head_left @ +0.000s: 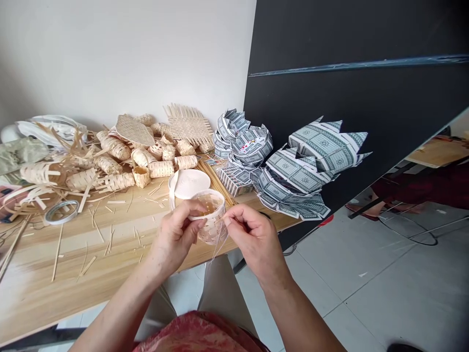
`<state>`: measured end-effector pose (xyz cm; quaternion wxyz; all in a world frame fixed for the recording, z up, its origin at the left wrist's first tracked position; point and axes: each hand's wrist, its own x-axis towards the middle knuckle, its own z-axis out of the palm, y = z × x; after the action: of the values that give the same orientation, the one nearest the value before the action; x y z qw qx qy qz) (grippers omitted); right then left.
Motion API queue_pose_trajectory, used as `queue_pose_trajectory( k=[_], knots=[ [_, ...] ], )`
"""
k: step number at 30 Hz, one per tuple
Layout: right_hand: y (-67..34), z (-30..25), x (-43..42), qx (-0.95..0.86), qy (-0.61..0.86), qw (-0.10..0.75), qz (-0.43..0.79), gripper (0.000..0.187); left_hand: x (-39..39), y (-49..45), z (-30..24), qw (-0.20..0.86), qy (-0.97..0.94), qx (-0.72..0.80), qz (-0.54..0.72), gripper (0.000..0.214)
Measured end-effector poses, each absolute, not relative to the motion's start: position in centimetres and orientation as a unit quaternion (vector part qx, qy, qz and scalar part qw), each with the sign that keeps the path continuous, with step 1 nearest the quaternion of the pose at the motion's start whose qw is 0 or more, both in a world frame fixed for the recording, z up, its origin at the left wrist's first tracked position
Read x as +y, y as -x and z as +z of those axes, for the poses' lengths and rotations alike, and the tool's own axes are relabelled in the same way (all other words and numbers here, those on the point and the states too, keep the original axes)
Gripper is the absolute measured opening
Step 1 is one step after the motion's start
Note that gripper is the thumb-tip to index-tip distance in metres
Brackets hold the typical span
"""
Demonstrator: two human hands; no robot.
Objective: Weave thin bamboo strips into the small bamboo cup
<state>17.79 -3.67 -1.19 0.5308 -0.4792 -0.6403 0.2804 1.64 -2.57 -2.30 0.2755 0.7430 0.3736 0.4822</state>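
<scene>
A small woven basket (pixel 214 230) of pale strips, with a white rim, is held up over the table's front edge. My left hand (pixel 179 232) grips its rim at the left side, thumb outside and fingers over the top. At the basket's right side my right hand (pixel 252 232) has thumb and index finger pinched together on a thin thread (pixel 220 247), whose loose length hangs down beside the basket. Behind the basket lies a round white coil of flat strip (pixel 192 182). The tips of some left-hand fingers are hidden inside the basket.
Many woven tubes (pixel 161 168) and loose strips pile up at the back left. A roll of tape (pixel 61 212) sits at left among splinters. Folded-paper bowls (pixel 293 171) stand at right, near a black panel (pixel 348 98). Thin sticks (pixel 216 181) lie behind the basket.
</scene>
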Motion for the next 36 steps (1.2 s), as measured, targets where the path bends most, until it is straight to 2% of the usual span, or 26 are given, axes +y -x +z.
queue_pose_trajectory(
  k=[4, 8, 12, 15, 20, 23, 30, 36],
  knots=[
    [-18.4, -1.8, -3.5, -0.611, 0.507, 0.537, 0.284, 0.013, -2.5, -1.3, -2.1, 0.233, -0.758, 0.391, 0.467, 0.01],
    [-18.5, -2.6, -2.8, -0.615, 0.492, 0.497, 0.365, 0.017, -2.4, -1.2, -1.7, 0.148, -0.799, 0.358, 0.46, 0.011],
    [-18.5, -2.9, -2.4, -0.617, 0.468, 0.496, 0.394, 0.018, -2.4, -1.4, -1.4, 0.136, -0.814, 0.337, 0.453, 0.014],
    [-18.6, -2.7, -2.5, -0.66, 0.461, 0.493, 0.331, 0.021, -2.5, -1.4, -1.4, 0.166, -0.808, 0.342, 0.45, 0.015],
    [-19.2, -2.3, -3.0, -0.764, 0.431, 0.48, 0.031, 0.021, -2.6, -1.2, -1.5, 0.277, -0.772, 0.348, 0.454, 0.012],
    [-20.3, -1.9, -2.8, -0.791, 0.417, 0.443, -0.065, 0.021, -2.6, -1.1, -1.5, 0.337, -0.747, 0.348, 0.454, 0.012],
    [-21.5, -1.7, -1.8, -0.782, 0.419, 0.455, -0.081, 0.024, -2.1, -1.5, -1.7, 0.454, -0.713, 0.324, 0.426, 0.028],
    [-22.6, -1.6, -1.1, -0.795, 0.457, 0.396, 0.048, 0.023, -1.6, -1.0, -1.8, 0.486, -0.684, 0.349, 0.417, 0.031]
  ],
)
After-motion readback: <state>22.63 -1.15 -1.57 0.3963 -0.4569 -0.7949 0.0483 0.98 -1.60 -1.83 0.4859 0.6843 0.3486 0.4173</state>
